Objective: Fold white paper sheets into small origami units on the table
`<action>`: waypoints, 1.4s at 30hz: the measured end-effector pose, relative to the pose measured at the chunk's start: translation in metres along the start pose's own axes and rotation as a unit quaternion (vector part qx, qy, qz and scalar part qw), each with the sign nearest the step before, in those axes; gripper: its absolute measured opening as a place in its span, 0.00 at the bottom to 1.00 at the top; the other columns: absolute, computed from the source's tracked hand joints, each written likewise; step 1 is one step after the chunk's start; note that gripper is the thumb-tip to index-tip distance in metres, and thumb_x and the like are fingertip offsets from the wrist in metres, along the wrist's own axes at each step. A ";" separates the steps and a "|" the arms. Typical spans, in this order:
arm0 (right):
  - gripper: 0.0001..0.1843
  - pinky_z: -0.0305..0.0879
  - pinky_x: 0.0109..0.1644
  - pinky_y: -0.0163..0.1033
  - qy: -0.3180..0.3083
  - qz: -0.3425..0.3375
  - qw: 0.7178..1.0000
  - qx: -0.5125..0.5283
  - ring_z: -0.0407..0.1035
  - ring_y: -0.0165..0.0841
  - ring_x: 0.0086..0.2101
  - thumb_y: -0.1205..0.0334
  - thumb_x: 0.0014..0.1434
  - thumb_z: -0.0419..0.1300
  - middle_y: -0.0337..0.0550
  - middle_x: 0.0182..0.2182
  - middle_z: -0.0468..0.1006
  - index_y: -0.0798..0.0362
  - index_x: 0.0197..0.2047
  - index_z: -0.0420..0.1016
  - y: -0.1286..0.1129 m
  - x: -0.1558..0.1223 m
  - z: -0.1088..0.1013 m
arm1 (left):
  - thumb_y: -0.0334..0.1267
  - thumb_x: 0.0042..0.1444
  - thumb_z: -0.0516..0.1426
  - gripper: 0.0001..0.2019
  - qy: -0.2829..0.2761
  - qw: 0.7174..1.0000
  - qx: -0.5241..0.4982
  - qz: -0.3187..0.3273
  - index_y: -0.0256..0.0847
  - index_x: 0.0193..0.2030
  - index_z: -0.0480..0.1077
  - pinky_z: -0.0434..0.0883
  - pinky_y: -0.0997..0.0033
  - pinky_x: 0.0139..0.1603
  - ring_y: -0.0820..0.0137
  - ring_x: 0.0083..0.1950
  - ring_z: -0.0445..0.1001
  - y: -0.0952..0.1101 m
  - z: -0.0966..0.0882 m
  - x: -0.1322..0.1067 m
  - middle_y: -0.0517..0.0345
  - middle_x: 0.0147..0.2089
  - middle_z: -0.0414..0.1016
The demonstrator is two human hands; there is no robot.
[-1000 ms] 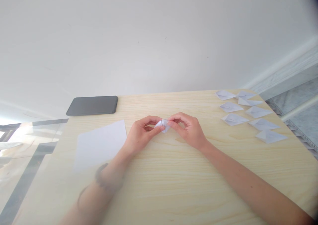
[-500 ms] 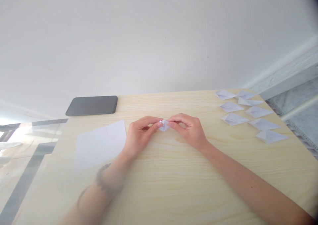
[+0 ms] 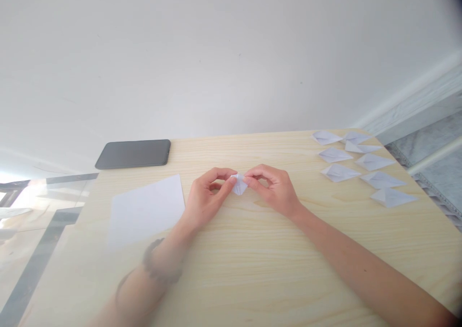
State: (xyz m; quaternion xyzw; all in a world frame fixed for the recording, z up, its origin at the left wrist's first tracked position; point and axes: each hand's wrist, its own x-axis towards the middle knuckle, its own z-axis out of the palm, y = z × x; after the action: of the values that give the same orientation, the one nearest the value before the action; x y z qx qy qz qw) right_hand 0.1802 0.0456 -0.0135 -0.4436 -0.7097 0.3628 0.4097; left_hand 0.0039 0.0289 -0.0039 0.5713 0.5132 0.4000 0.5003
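Between my two hands is a small folded white paper (image 3: 239, 185), its point facing down toward me. My left hand (image 3: 209, 194) pinches its left side with thumb and forefinger, and my right hand (image 3: 275, 188) pinches the right side the same way. The fingertips cover both edges of the paper. Left of my left hand lies a flat white paper sheet (image 3: 147, 209), partly behind that wrist. Several folded paper pieces (image 3: 340, 172), pointed at both ends, rest at the right side of the table.
A black phone (image 3: 133, 153) lies at the back left of the light wooden table (image 3: 245, 269). Behind the table rises a white wall (image 3: 231, 67). Dark beads circle my left wrist. Tiled floor shows past the left and right table edges.
More of the folded paper shows between my fingers now, its point reaching slightly lower. My left hand has shifted a little and its fingers are arched more. The other things stay put.
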 end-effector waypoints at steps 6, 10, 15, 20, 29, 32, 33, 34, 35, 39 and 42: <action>0.03 0.63 0.35 0.33 -0.027 -0.058 0.998 -0.021 0.66 0.26 0.28 0.63 0.54 0.58 0.38 0.28 0.73 0.53 0.31 0.71 -0.001 -0.002 0.002 | 0.43 0.55 0.54 0.10 -0.042 0.998 0.052 0.009 0.37 0.35 0.68 0.68 0.72 0.35 0.72 0.32 0.72 -0.001 -0.003 -0.001 0.55 0.34 0.74; 0.05 0.62 0.34 0.32 -0.030 -0.050 0.998 -0.030 0.65 0.26 0.28 0.63 0.56 0.56 0.38 0.27 0.72 0.53 0.30 0.70 -0.002 -0.002 0.002 | 0.42 0.55 0.54 0.10 -0.052 0.996 0.064 0.017 0.37 0.35 0.70 0.68 0.72 0.36 0.71 0.34 0.71 -0.001 -0.002 -0.001 0.54 0.34 0.74; 0.07 0.61 0.34 0.33 -0.013 -0.011 1.000 -0.027 0.65 0.26 0.29 0.62 0.56 0.55 0.38 0.27 0.73 0.54 0.29 0.70 -0.002 0.000 0.001 | 0.43 0.54 0.56 0.12 -0.041 0.999 0.010 0.001 0.37 0.39 0.71 0.69 0.71 0.41 0.69 0.39 0.73 -0.004 0.000 0.001 0.53 0.39 0.75; 0.07 0.63 0.34 0.32 0.020 0.027 0.999 -0.002 0.67 0.27 0.29 0.60 0.55 0.57 0.38 0.27 0.74 0.53 0.30 0.71 -0.002 -0.001 0.001 | 0.46 0.46 0.61 0.19 -0.063 0.995 0.071 -0.020 0.40 0.44 0.70 0.69 0.72 0.38 0.69 0.36 0.73 -0.003 -0.002 0.001 0.56 0.40 0.76; 0.09 0.65 0.33 0.33 -0.013 0.084 0.995 0.053 0.68 0.28 0.29 0.57 0.55 0.57 0.39 0.26 0.74 0.54 0.30 0.71 -0.003 -0.001 0.002 | 0.50 0.50 0.56 0.16 -0.086 0.990 0.109 -0.034 0.38 0.34 0.73 0.64 0.76 0.28 0.71 0.29 0.70 0.000 -0.002 0.003 0.58 0.28 0.75; 0.10 0.66 0.32 0.32 -0.021 0.105 0.990 0.092 0.68 0.28 0.28 0.56 0.54 0.58 0.39 0.27 0.74 0.54 0.30 0.72 0.000 0.000 0.002 | 0.49 0.50 0.56 0.16 -0.085 0.991 0.095 -0.040 0.38 0.34 0.73 0.64 0.76 0.29 0.71 0.30 0.71 0.000 -0.001 0.003 0.58 0.30 0.76; 0.10 0.66 0.32 0.32 -0.020 0.109 0.989 0.101 0.68 0.28 0.28 0.56 0.54 0.58 0.39 0.27 0.74 0.54 0.31 0.72 0.001 0.000 0.001 | 0.49 0.50 0.56 0.16 -0.085 0.991 0.090 -0.041 0.38 0.34 0.73 0.64 0.76 0.29 0.71 0.31 0.71 -0.001 -0.001 0.003 0.58 0.30 0.76; 0.10 0.67 0.32 0.32 -0.017 0.111 0.988 0.107 0.68 0.28 0.28 0.56 0.54 0.58 0.39 0.27 0.74 0.54 0.31 0.72 0.001 0.000 0.001 | 0.49 0.51 0.56 0.15 -0.085 0.992 0.085 -0.040 0.38 0.34 0.73 0.64 0.76 0.29 0.71 0.31 0.71 -0.001 -0.001 0.003 0.59 0.30 0.76; 0.10 0.67 0.32 0.32 -0.014 0.110 0.988 0.109 0.68 0.28 0.28 0.56 0.54 0.58 0.39 0.27 0.74 0.54 0.31 0.72 0.002 0.000 0.001 | 0.49 0.52 0.55 0.15 -0.086 0.992 0.081 -0.036 0.38 0.34 0.73 0.64 0.76 0.29 0.71 0.31 0.70 0.000 -0.001 0.003 0.59 0.30 0.76; 0.10 0.66 0.34 0.33 -0.018 0.080 0.994 0.068 0.68 0.28 0.29 0.56 0.55 0.57 0.39 0.27 0.74 0.54 0.30 0.72 0.000 0.000 0.001 | 0.47 0.56 0.51 0.15 -0.075 0.996 0.051 -0.008 0.38 0.34 0.73 0.65 0.76 0.33 0.72 0.33 0.70 0.001 0.000 0.002 0.58 0.32 0.75; 0.09 0.63 0.34 0.33 -0.036 0.046 0.998 0.016 0.66 0.28 0.29 0.57 0.55 0.56 0.39 0.26 0.73 0.54 0.29 0.71 -0.002 0.000 0.001 | 0.46 0.56 0.52 0.14 -0.056 0.998 0.042 0.003 0.37 0.35 0.71 0.65 0.75 0.34 0.72 0.33 0.69 0.000 -0.001 0.003 0.57 0.33 0.74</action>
State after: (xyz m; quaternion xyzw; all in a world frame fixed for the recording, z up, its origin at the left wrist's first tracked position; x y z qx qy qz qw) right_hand 0.1783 0.0446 -0.0118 -0.4563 -0.6970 0.4079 0.3737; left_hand 0.0035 0.0317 -0.0035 0.6149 0.4985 0.3470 0.5030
